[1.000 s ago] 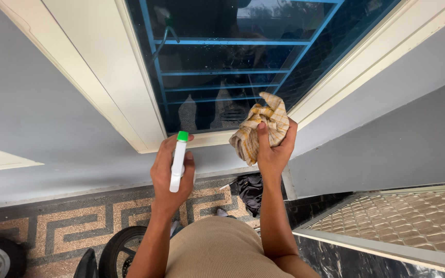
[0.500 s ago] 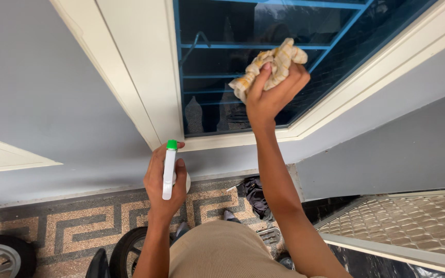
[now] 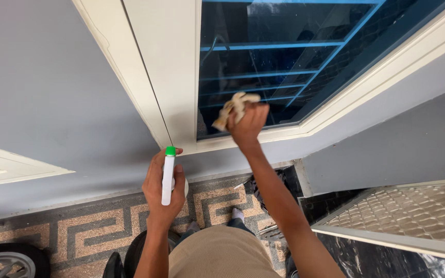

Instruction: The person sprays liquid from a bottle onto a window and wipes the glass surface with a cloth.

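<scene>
Against the lower left corner of the window pane, our right hand presses a bunched yellow checked cloth to the dark glass, just above the cream frame. That grip is closed tight around the cloth, fingers curled over the wad. Below the frame's bottom corner, our left hand holds a white spray bottle with a green cap, upright, fingers wrapped round its body and apart from the glass.

To wipe well here, we judge it best to keep the cloth flat on the pane with steady pressure, work right into the corner where glass meets frame, and overlap each stroke so that no wet streak remains. The bottle is best kept low and clear of the wiping arm.

Compared with half a second ago, the cloth has come down from the middle of the pane to its lower left corner, close to the frame's bottom rail. The bottle hand sits almost where it was, below the frame. Our view has shifted a little, so more of the frame's left upright shows.
</scene>
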